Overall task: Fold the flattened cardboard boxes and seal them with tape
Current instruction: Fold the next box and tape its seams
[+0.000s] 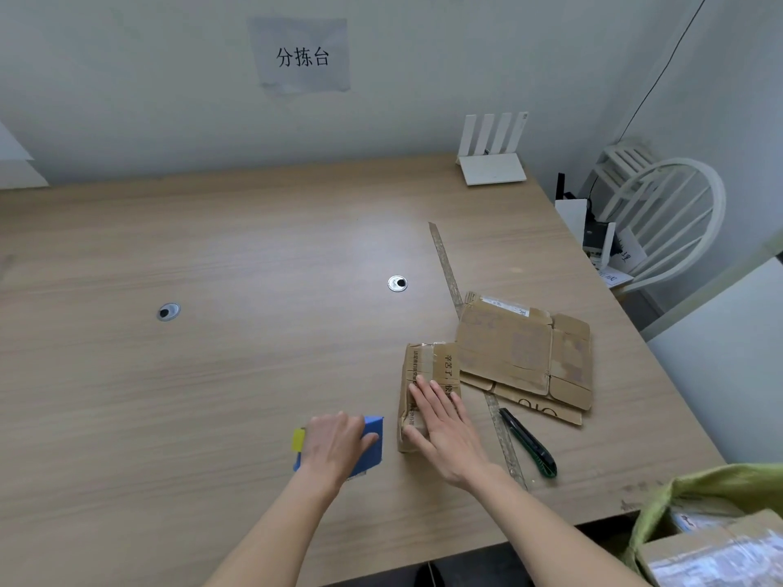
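1. Right hand lies flat, fingers straight and spread, pressing down on the small folded cardboard box that sits on the wooden counter.
2. Left hand curls over the blue tape dispenser, gripping it from above; the dispenser stands on the counter just left of the box, with a yellow part showing at its left edge.
3. Printed characters run along the top of the folded box, and its near end is partly hidden under the right hand.
4. Flattened cardboard boxes lie in a small stack just right of the folded box, touching or overlapping its far right corner.
5. A clear ruler runs along the counter from far to near, passing under the flattened stack.
6. A black and green utility knife lies beside the ruler's near end.
7. A white router stands at the counter's far right corner.
8. A paper sign hangs on the wall.
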`<state>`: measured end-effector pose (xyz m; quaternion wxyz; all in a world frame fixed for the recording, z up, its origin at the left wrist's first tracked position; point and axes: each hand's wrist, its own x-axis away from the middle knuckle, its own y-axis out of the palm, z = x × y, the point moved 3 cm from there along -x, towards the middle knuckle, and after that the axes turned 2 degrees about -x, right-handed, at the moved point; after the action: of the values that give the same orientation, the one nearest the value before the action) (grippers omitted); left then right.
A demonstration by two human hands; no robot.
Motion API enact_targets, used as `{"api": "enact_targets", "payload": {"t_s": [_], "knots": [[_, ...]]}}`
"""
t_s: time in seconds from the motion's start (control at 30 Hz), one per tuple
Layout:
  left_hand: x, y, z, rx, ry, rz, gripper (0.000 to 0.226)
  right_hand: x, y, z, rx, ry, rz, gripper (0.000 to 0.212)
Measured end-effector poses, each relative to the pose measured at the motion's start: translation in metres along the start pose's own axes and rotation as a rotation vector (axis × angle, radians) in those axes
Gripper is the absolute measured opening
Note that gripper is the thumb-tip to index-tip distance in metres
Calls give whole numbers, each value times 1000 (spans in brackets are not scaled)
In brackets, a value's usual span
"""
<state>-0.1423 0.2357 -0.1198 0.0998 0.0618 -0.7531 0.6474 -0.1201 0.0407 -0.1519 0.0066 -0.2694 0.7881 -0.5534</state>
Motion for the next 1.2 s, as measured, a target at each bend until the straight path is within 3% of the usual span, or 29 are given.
{"api": "enact_targets", "payload": {"t_s": [0.2, 0.33, 0.53, 0.67, 0.77, 0.87, 1.03, 1.13, 1.2], "knots": [[8, 50, -21, 101, 42, 156, 30, -9, 12, -25, -53, 136, 293, 67], [17, 86, -20, 140, 49, 278, 43, -14, 23, -29, 17, 205, 375, 63], [28, 120, -21, 234, -6, 234, 46, -14, 32, -23, 50, 168, 455, 58], [31, 126, -20, 262, -32, 212, 50, -13, 28, -19, -17, 98, 412, 69], [31, 128, -19, 264, -27, 208, 51, -7, 20, -10, -94, 18, 235, 84], [32, 136, -19, 227, 4, 179, 57, 0, 8, 8, -89, -64, 143, 79], [29, 140, -12, 167, 0, 148, 71, 3, 10, 21, 108, -102, 153, 74], [24, 120, -7, 197, 0, 241, 71, -1, 16, 12, 154, -100, 151, 72], [15, 95, 2, 260, 36, 390, 69, -1, 14, 10, 131, -109, 154, 72]]}}
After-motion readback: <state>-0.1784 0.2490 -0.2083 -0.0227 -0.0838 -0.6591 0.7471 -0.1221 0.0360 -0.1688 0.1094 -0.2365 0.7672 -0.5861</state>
